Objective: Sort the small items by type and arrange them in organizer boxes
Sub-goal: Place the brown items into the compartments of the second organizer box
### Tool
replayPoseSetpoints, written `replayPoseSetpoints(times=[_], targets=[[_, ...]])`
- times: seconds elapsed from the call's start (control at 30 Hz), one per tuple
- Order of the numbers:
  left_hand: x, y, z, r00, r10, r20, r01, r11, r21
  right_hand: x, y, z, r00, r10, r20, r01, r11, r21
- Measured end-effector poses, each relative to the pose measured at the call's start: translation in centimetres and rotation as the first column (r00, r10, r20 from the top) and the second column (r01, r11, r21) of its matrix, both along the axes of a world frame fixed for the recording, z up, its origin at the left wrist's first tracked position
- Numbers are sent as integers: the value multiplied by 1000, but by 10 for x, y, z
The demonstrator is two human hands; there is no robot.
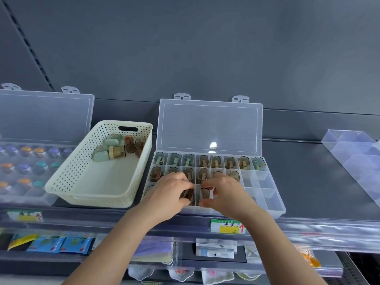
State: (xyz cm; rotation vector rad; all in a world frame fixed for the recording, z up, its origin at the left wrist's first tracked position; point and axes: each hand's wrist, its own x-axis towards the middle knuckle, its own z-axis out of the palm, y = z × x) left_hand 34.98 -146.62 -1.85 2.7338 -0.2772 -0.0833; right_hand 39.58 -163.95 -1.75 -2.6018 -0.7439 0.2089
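Left hand [170,195] and right hand [225,194] each pinch a brown, translucent capsule [204,194] in the box's [268,195] 6 o'clock row.

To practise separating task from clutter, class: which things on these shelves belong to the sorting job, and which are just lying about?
In the job: left hand, right hand, small cases, cream basket, open organizer box.
Lying about: clear divider tray, price label, blue packets below.

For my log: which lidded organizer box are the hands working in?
The box right of the cream basket; left hand and right hand grip cases in it.
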Motion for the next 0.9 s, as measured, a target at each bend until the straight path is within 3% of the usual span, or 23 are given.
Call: replayPoseSetpoints(times=[0.27,0.47,0.7,0.9], targets=[[1,3,8,1000,-10,9,10,1000,-15,6,4,3,1000,24,0,-24,1000,4],[11,32,31,988,63,142,-64,998,2,16,30,13,995,49,89,-54,997,55],[26,100,42,924,226,308,-309,916,255,34,91,28,974,80,213,-107,987,116],[44,170,26,912,369,180,-411,830,377,58,167,33,946,185,265,-201,979,35]])
